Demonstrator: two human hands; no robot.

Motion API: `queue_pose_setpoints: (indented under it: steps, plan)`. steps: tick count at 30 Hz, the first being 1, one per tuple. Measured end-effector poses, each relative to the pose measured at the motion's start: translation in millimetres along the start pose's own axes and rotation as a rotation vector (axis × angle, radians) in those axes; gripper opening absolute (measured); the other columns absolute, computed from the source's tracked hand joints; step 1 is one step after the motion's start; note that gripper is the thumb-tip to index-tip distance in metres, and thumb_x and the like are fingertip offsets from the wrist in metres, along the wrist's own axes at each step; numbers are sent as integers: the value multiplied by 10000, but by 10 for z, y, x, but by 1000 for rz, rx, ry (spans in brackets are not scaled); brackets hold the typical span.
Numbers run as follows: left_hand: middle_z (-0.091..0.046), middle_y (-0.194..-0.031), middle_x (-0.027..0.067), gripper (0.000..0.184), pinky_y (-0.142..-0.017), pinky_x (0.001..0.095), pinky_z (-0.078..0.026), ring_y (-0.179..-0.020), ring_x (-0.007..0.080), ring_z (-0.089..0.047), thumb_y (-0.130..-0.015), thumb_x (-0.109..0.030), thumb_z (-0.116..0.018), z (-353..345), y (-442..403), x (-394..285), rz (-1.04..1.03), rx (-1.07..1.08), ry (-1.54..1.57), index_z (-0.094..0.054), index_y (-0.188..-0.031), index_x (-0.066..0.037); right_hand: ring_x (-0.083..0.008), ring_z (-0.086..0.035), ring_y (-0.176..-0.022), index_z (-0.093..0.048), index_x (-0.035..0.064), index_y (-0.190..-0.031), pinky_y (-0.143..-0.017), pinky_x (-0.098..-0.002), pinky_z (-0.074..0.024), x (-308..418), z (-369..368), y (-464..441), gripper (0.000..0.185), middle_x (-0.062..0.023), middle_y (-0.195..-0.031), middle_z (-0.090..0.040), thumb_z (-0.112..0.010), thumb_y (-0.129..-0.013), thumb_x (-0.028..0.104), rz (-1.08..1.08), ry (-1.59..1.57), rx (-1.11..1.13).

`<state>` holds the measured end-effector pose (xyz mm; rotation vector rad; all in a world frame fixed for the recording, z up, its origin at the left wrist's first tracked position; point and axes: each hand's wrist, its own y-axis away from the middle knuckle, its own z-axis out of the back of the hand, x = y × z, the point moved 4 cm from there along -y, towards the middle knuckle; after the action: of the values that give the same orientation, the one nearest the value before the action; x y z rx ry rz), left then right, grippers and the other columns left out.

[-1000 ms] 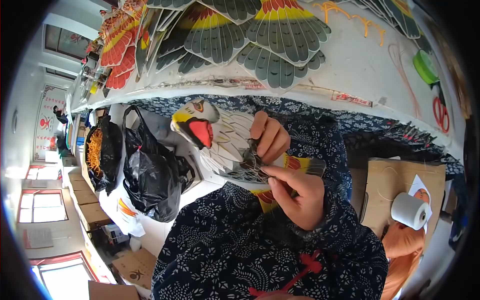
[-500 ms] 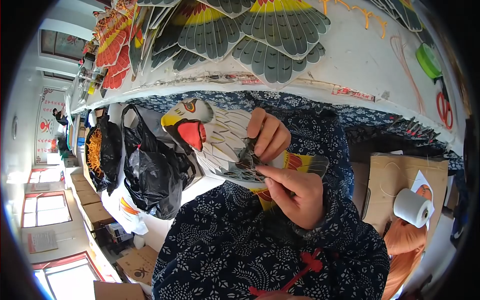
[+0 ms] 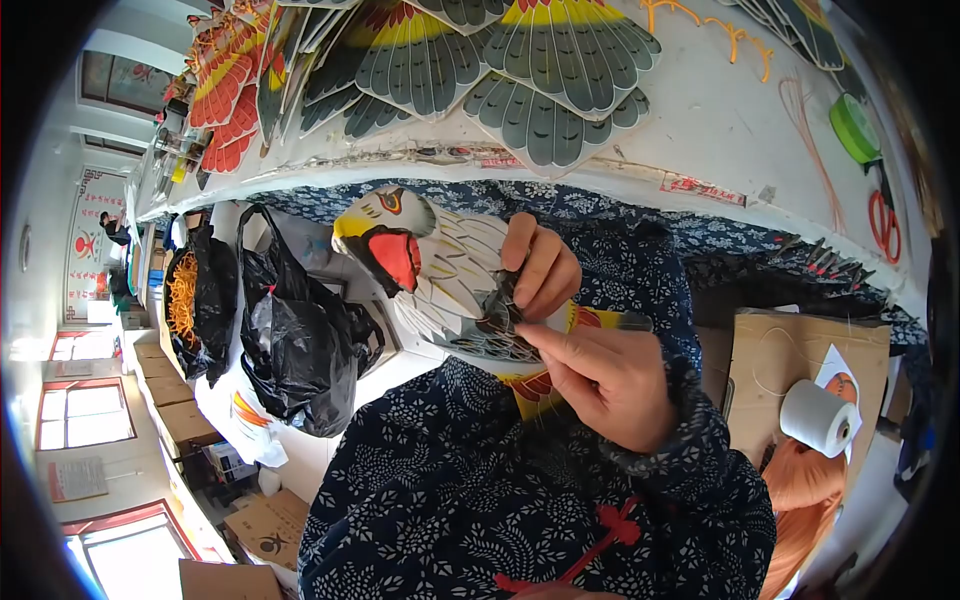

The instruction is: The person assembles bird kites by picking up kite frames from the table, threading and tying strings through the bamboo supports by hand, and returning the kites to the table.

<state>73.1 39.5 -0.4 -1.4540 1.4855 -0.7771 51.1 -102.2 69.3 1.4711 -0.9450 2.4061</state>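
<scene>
A painted bird (image 3: 460,255) with a yellow beak and a red open mouth sits just off the near edge of the white table (image 3: 690,105), over the lap of the person's dark blue patterned smock (image 3: 430,470). The left hand (image 3: 545,265) grips it on the side nearer the table, fingers curled over its edge. The right hand (image 3: 615,385), farther from the table, is narrow, with its index fingertip touching a dark patch of painted feathers; I cannot tell whether it pinches anything. On the table lie overlapping grey-and-yellow wing panels (image 3: 420,70), an orange cord (image 3: 735,48), and, towards its right end, a green roll of tape (image 3: 853,127) and red-handled scissors (image 3: 883,228). In front of the table, a black plastic bag (image 3: 300,350) stands to the left, and a white spool (image 3: 812,418) rests on cardboard (image 3: 765,360) to the right.
</scene>
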Motion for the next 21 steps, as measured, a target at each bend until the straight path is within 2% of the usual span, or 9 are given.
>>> queue_pose_setpoints:
  steps: [3, 7, 12, 14, 16, 17, 18, 19, 21]
  plan:
    - [-642, -975, 95, 140, -648, 269, -561, -814, 211, -651, -1001, -160, -518, 8, 67, 8, 3, -61, -24, -546, -1124, -101, -153, -574, -551, -679, 48, -1121, -493, -287, -459, 273, 193, -119, 387, -28, -677, -530, -690, -736, 11, 178, 561, 127]
    - [-628, -954, 98, 147, -621, 276, -532, -761, 213, -632, -996, -173, -522, 5, 111, 71, -4, -210, -73, -533, -1120, -96, -147, -552, -558, -680, 91, -1087, -518, -308, -471, 561, 285, -263, 440, -15, -667, -458, -697, -650, 42, 151, 848, 218]
    - [-570, -876, 101, 255, -595, 275, -491, -708, 210, -574, -945, -255, -608, -19, 143, 173, -103, -414, -94, -510, -1067, -53, -171, -597, -641, -680, 83, -1055, -588, -302, -491, 508, 267, -393, 364, -26, -711, -526, -697, -693, 43, 166, 953, 356]
    - [-547, -842, 99, 315, -591, 272, -484, -700, 208, -554, -924, -290, -643, 20, 102, 100, -153, -462, -91, -502, -1044, -35, -170, -623, -704, -673, 65, -1072, -636, -296, -504, 361, 384, -409, 308, -29, -769, -585, -687, -764, 57, 115, 656, 242]
    - [-593, -876, 97, 248, -644, 271, -503, -742, 197, -588, -918, -206, -646, 49, -15, -157, 85, -501, -243, -537, -1036, -18, -169, -636, -735, -669, 56, -1081, -660, -293, -511, 163, 473, -396, 281, -30, -798, -614, -683, -800, 64, 98, 536, 198]
    - [-616, -892, 95, 215, -671, 271, -513, -763, 192, -605, -915, -164, -648, 60, -99, -196, 200, -515, -318, -554, -1032, -9, -165, -643, -753, -662, 38, -1094, -683, -298, -524, -56, 576, -373, 247, -48, -856, -646, -663, -851, 82, -139, 158, 27]
    - [-616, -892, 95, 215, -671, 271, -513, -763, 192, -605, -915, -164, -648, 23, -168, -157, 182, -493, -311, -554, -1032, -9, -161, -651, -770, -655, 20, -1108, -706, -302, -537, -301, 632, -319, 220, -67, -915, -677, -643, -903, 99, -372, -223, -148]
    - [-636, -907, 91, 189, -692, 267, -513, -781, 172, -611, -910, -126, -649, -21, -229, -123, 152, -756, -586, -575, -1030, -1, -161, -651, -770, -655, 20, -1108, -706, -302, -537, -466, 623, -293, 220, -67, -915, -677, -643, -903, 99, -371, -194, -143]
    - [-676, -935, 82, 146, -733, 261, -512, -817, 132, -623, -901, -50, -650, -165, -279, -129, 78, -1291, -1122, -615, -1026, 17, -158, -665, -805, -644, 0, -1129, -784, -309, -553, -848, 690, -182, 233, -69, -960, -693, -605, -954, 148, -403, -771, -456]
